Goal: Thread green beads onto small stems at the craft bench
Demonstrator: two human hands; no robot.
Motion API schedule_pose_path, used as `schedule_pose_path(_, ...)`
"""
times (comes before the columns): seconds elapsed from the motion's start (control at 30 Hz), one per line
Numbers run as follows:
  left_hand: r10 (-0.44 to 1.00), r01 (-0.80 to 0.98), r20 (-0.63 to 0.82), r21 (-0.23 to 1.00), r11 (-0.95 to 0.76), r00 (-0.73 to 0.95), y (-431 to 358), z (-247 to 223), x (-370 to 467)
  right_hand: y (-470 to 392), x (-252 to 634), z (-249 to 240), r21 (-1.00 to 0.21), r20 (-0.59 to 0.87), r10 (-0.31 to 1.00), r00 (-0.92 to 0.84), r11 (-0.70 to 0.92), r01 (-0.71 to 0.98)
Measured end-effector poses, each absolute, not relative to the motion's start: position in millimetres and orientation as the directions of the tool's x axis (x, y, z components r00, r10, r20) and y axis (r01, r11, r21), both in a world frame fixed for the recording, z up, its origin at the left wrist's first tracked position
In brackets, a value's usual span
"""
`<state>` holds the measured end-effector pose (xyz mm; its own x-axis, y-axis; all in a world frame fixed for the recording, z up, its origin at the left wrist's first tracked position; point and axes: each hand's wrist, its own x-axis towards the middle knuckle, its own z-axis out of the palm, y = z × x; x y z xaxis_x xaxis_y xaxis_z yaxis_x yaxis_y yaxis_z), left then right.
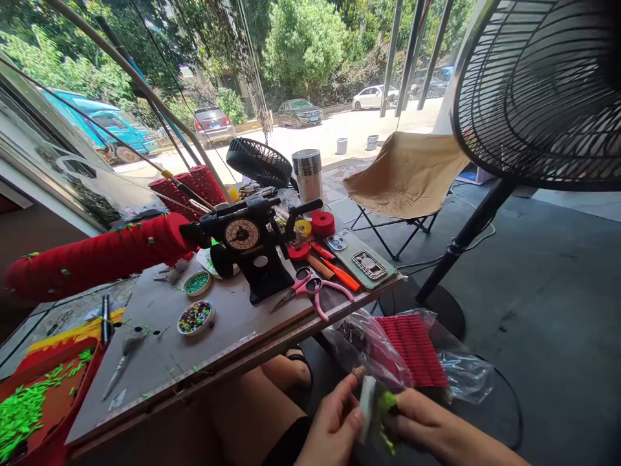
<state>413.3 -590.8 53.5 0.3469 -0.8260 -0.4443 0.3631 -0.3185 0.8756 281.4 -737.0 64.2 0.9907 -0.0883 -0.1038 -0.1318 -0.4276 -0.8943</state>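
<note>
- Slim white stick with a green tuft (376, 406) sits near, below the tabletop (160, 362) edge, pinched by left hand (334, 424) and right hand (427, 424).
- Likely light, tuft soft (easily crushed); hold the stiff white shaft.

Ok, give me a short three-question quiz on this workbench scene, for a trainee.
1. True or false: the pink scissors lie on the board in front of the black dial machine.
2. Multiple choice: what lies inside the clear plastic bag beside the board? A. green beads B. a red ribbed piece C. a phone
3. Short answer: what do the left hand and right hand hold between them?

Key:
1. True.
2. B, the red ribbed piece.
3. A small white piece with a green tuft; what it is exactly cannot be told.
</note>
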Motion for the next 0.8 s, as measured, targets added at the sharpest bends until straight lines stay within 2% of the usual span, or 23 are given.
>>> schedule_pose_path(0.07,-0.850,0.352,-0.424,0.883,-0.312,0.311,-591,56,415,-741,283,70,-0.938,-0.170,-0.054,0.984,-0.297,-0.178)
schedule_pose_path(0.1,-0.852,0.358,-0.422,0.882,-0.306,0.311,-591,56,416,-742,284,70,-0.938,-0.175,-0.081,0.981,-0.289,-0.191)
schedule_pose_path(0.2,-0.819,0.418,-0.441,0.865,-0.279,0.367,-591,51,414,-739,284,60,-0.892,-0.115,-0.223,0.968,-0.406,-0.200)
schedule_pose_path(0.37,-0.772,0.522,-0.472,0.825,-0.217,0.425,-594,39,404,-724,281,33,-0.635,0.088,-0.346,0.934,-0.742,-0.216)
schedule_pose_path(0.47,-0.747,0.597,-0.509,0.779,-0.190,0.427,-597,39,399,-719,281,22,-0.497,0.215,-0.351,0.911,-0.843,-0.207)
schedule_pose_path(0.57,-0.745,0.626,-0.523,0.757,-0.184,0.413,-599,43,398,-716,281,18,-0.411,0.272,-0.331,0.903,-0.889,-0.202)
schedule_pose_path(0.7,-0.761,0.622,-0.519,0.757,-0.198,0.389,-598,43,397,-714,278,20,-0.398,0.246,-0.305,0.920,-0.897,-0.191)
schedule_pose_path(0.8,-0.763,0.629,-0.514,0.755,-0.186,0.392,-595,39,399,-716,277,27,-0.469,0.163,-0.274,0.948,-0.867,-0.170)
